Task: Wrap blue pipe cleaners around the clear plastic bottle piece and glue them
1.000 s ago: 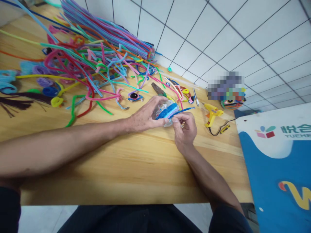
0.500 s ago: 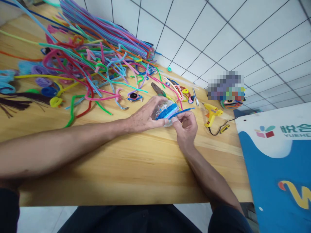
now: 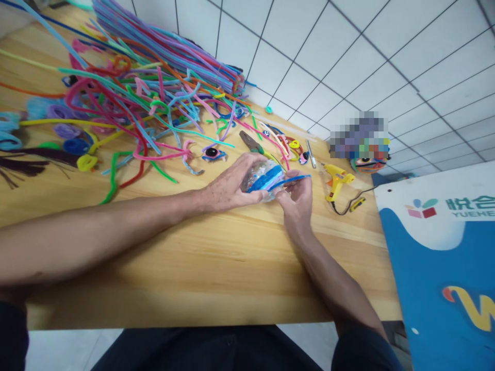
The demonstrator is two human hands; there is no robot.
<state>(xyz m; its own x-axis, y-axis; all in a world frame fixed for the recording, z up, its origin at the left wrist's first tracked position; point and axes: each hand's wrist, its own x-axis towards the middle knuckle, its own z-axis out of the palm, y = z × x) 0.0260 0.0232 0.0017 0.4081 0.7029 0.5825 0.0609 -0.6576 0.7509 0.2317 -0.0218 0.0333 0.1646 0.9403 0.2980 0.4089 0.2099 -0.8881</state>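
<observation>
A clear rounded object (image 3: 266,176) with blue and lilac fuzzy strips across it is held above the wooden table. My left hand (image 3: 234,185) is wrapped round its left side, thumb along the near edge. From its right side a blue pipe cleaner (image 3: 296,179) sticks out to the right. My right hand (image 3: 296,200) pinches this blue strip against the object, and some of its fingers are hidden behind the strip. Just beyond the object lie dark-jawed pliers (image 3: 251,142).
Tangled pipe cleaners (image 3: 143,113) cover the table's left, with a long bundle (image 3: 174,49) by the tiled wall. A yellow glue gun (image 3: 337,180), its cord, a yellow cutter (image 3: 358,204) and a silver pen (image 3: 311,153) lie right. A colourful round piece (image 3: 369,159) stands beyond.
The blue strip's free end has dipped slightly and my right hand's fingers have shifted beneath it. My left hand and the clear object have barely moved.
</observation>
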